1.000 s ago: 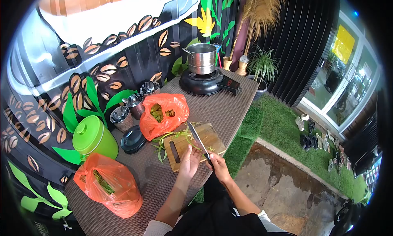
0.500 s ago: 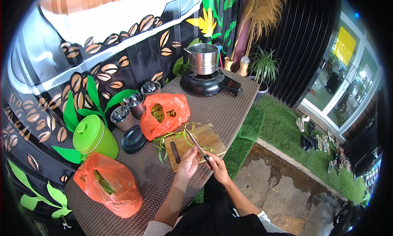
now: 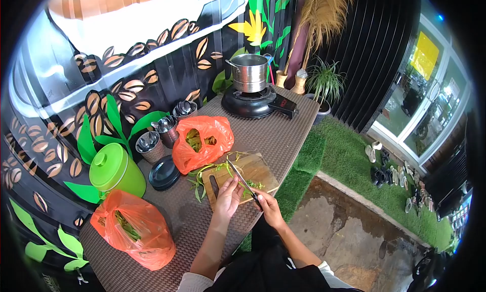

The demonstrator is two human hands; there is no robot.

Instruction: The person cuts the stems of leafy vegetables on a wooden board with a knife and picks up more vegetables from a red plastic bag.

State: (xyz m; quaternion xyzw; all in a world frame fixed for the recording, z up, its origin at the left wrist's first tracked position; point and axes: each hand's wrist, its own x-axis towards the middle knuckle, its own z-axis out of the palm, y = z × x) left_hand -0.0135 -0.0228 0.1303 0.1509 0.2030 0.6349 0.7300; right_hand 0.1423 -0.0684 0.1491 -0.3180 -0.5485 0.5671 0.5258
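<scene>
My right hand [image 3: 268, 208] is closed round the black handle of a knife [image 3: 239, 174], its blade pointing up and left over the wooden cutting board [image 3: 258, 166]. Close beside the blade is my left hand [image 3: 229, 198], fingers bent together; what they pinch, if anything, is too small to make out. Chopped green pieces [image 3: 257, 185] lie on the board's right part. Long leafy green stems [image 3: 198, 187] spread over the board's left edge onto the table. Just behind the board sits an open orange plastic bag [image 3: 220, 135] with greens inside.
A second orange bag [image 3: 152, 241] of greens stands at the table's near left, by a lidded green bucket [image 3: 109, 165]. Dark plates [image 3: 164, 173] and cups of cutlery [image 3: 150, 146] line the wall side. A steel pot [image 3: 250, 74] sits on a portable stove [image 3: 248, 103] at the far end.
My left hand has shifted slightly, its fingers now more upright beside the blade. The knife stays in my right hand, nearly in place. The view has moved a little.
</scene>
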